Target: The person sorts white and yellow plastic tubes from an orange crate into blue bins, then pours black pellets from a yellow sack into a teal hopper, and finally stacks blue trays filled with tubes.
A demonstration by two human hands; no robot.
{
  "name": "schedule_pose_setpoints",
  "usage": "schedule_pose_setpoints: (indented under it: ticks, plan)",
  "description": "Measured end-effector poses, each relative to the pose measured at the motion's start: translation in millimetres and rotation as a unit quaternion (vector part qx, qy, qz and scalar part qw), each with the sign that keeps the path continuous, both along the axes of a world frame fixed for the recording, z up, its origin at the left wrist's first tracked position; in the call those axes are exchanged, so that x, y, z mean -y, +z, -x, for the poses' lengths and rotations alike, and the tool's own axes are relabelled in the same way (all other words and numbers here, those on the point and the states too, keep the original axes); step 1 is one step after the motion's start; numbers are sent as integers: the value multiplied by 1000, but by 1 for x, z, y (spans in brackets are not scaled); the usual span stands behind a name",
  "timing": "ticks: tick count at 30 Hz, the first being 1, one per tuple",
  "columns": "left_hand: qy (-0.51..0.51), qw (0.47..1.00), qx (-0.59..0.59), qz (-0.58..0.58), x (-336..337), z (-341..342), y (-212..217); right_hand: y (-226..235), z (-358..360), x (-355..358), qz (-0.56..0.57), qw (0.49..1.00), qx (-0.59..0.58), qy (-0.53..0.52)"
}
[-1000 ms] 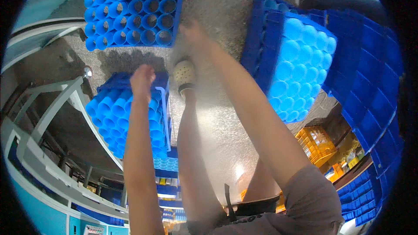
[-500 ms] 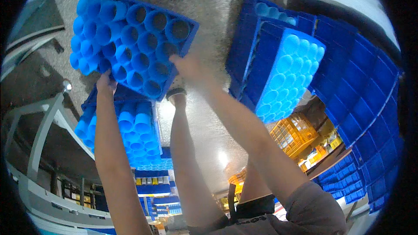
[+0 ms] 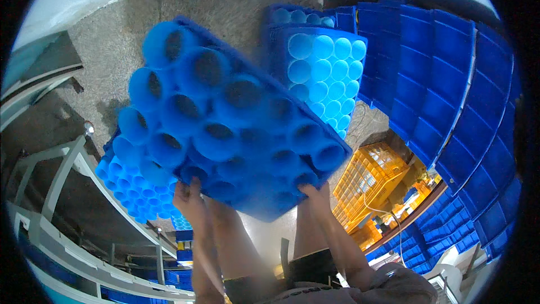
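Close in front of me is a blue crate point(image 3: 301, 107) packed with hollow blue tubes point(image 3: 216, 138), their round open ends facing up toward me. It tilts, with its far left corner away from me. My left hand point(image 3: 188, 196) grips its near left side, fingers curled over the edge. At the near right my right hand point(image 3: 316, 196) is closed on the rim. The crate hides part of the floor and some of my legs. Beyond it, to the right, another crate of lighter blue tubes point(image 3: 336, 87) stands on the floor.
More tubes point(image 3: 135, 188) stand at the lower left, partly behind the held crate. Dark blue stacked crates point(image 3: 422, 73) line the right side. Yellow slatted crates point(image 3: 368, 177) sit near my right arm. A grey metal frame point(image 3: 59, 171) runs along the left.
The held crate has come closer to me and shifted right, away from the stacked tubes at left. Both hands have drawn in toward my body, still gripping it. The view has turned slightly.
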State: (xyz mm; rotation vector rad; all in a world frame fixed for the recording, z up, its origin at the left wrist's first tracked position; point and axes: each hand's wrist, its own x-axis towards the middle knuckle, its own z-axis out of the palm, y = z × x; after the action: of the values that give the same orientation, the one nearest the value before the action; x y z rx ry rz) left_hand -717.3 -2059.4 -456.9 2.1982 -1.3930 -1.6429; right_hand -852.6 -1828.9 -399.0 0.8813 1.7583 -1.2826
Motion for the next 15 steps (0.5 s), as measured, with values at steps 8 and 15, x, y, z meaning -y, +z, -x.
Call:
schedule_pose_setpoints:
  ticks: [8,15]
  plan:
    - [-256,955,-90,116,-92,85,62,19,-38,-149,65,977,-6,-205]
    - [-426,901,-41,74,-119,163,-30,-72,-31,-211,-31,980,-6,197]
